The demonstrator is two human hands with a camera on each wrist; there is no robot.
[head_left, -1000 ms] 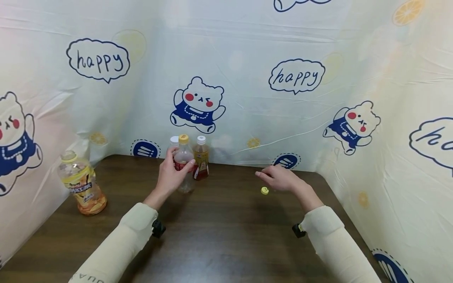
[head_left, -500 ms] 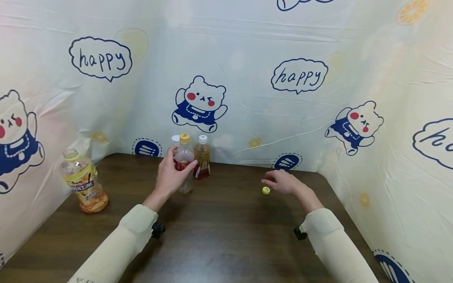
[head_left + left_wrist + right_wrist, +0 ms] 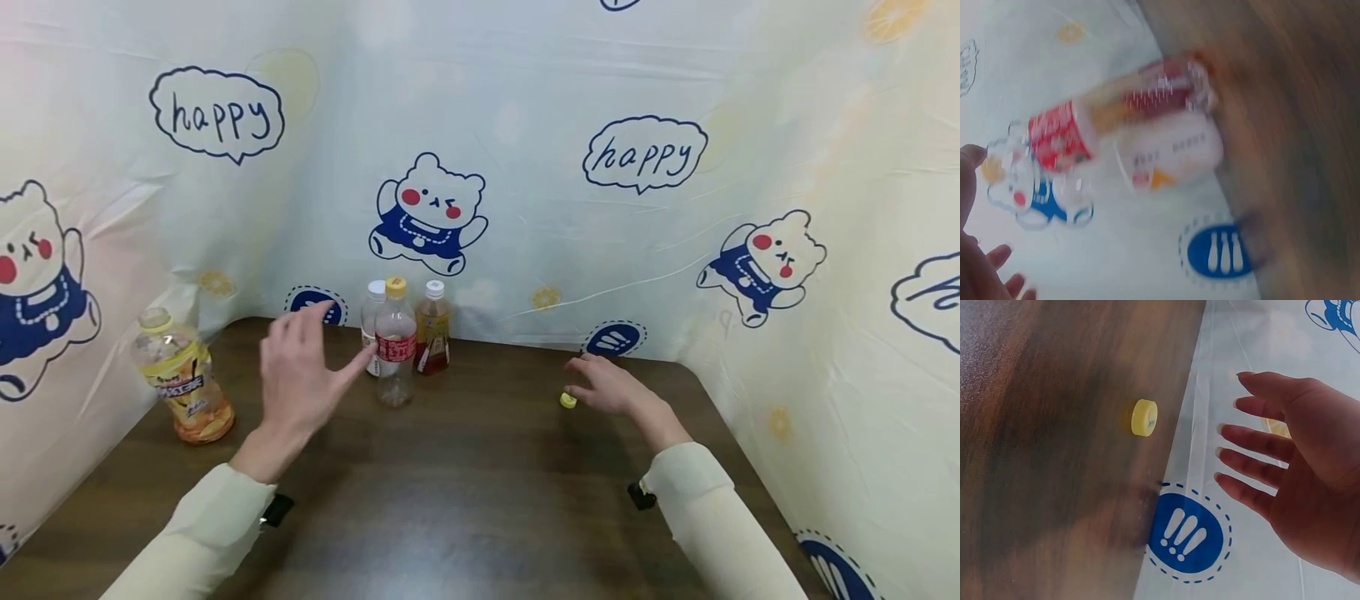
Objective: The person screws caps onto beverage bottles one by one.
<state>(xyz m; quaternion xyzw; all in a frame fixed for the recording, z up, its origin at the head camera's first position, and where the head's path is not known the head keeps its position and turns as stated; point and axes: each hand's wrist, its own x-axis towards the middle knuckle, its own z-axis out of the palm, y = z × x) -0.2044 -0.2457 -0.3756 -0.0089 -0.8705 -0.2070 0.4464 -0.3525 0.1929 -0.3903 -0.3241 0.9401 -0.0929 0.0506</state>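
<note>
My left hand (image 3: 300, 375) is spread, thumb and fingers apart, to the left of a clear bottle with a red label (image 3: 396, 348) and a yellow cap. The bottle stands upright on the table, apart from that hand. Over at the right, my right hand (image 3: 609, 387) hovers by a small yellow bottle cap (image 3: 567, 401), its fingers extended and holding nothing. In the right wrist view the cap (image 3: 1145, 418) lies on the wood, apart from the fingertips (image 3: 1225, 429). The left wrist view is blurred by motion.
Behind the red-labelled bottle stand a white-capped bottle (image 3: 370, 312), partly hidden, and a white-capped bottle of brown drink (image 3: 433, 329). A larger capless bottle with a yellow label (image 3: 183, 379) stands at the left edge. A printed curtain (image 3: 517, 208) borders the dark wooden table (image 3: 465, 500).
My left hand has let go of the red-labelled bottle and moved left, its fingers spreading. My right hand has come slightly lower and closer to the yellow cap. The view has shifted a little.
</note>
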